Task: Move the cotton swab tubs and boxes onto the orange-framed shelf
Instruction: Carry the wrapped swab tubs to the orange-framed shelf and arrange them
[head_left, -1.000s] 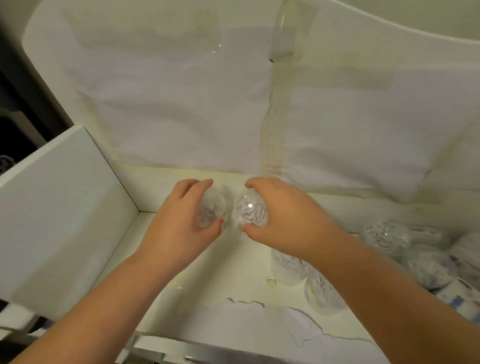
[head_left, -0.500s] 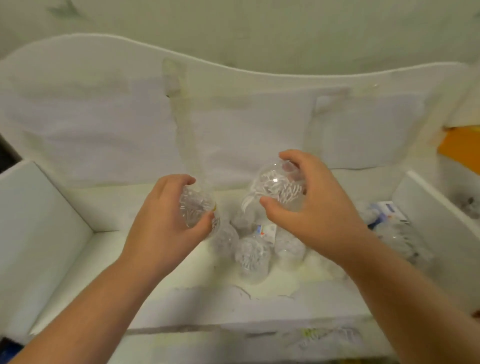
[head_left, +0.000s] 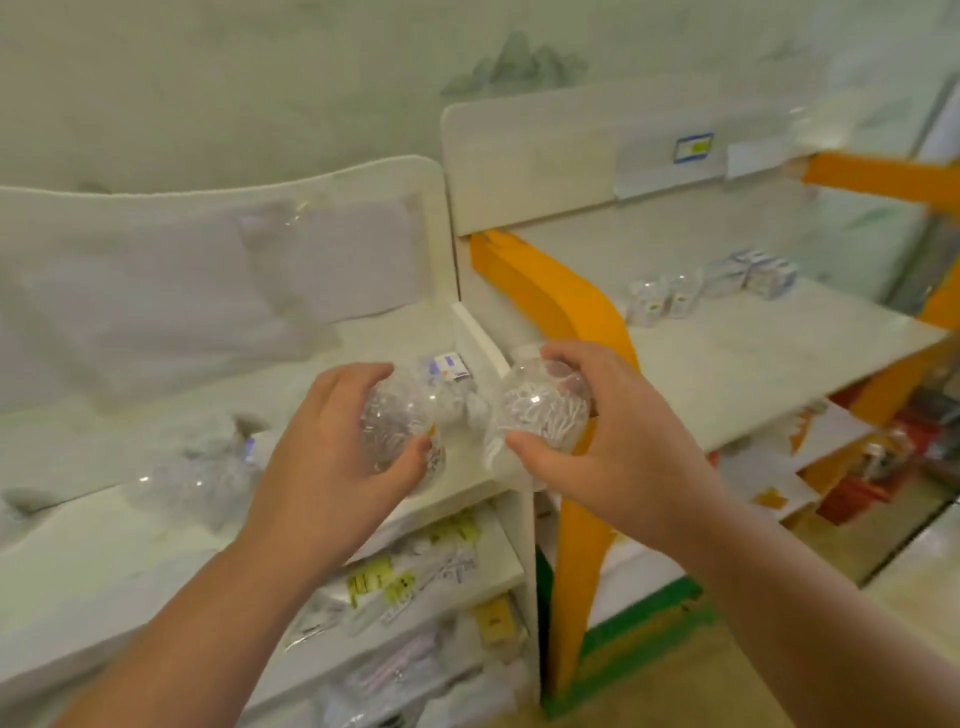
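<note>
Above the right end of the white shelf (head_left: 156, 540): left hand (head_left: 332, 457) curled round a clear cotton swab tub (head_left: 395, 431), thumb under it and fingers over the top; right hand (head_left: 618, 441) gripping a second clear tub (head_left: 540, 410) packed with white swabs, thumb at its lower edge, fingers arched over the far side. Both tubs held in the air, side by side and just apart, near the white divider (head_left: 480, 338) between the 2 units. Behind the left tub, on the white shelf: a small blue-and-white box (head_left: 449, 364) and several more clear tubs (head_left: 218, 462), blurred. To the right: orange-framed shelf (head_left: 561, 301), its pale board (head_left: 753, 374) carrying 2 clear tubs (head_left: 660, 301) standing together near the back and a cluster of blue-and-white boxes (head_left: 753, 270) just beside them, well apart from the hands. Below the white shelf: lower tiers with packets bearing yellow labels (head_left: 384, 582), contents too blurred to tell. High on the back panel: a blue-and-yellow price tag (head_left: 693, 148).
</note>
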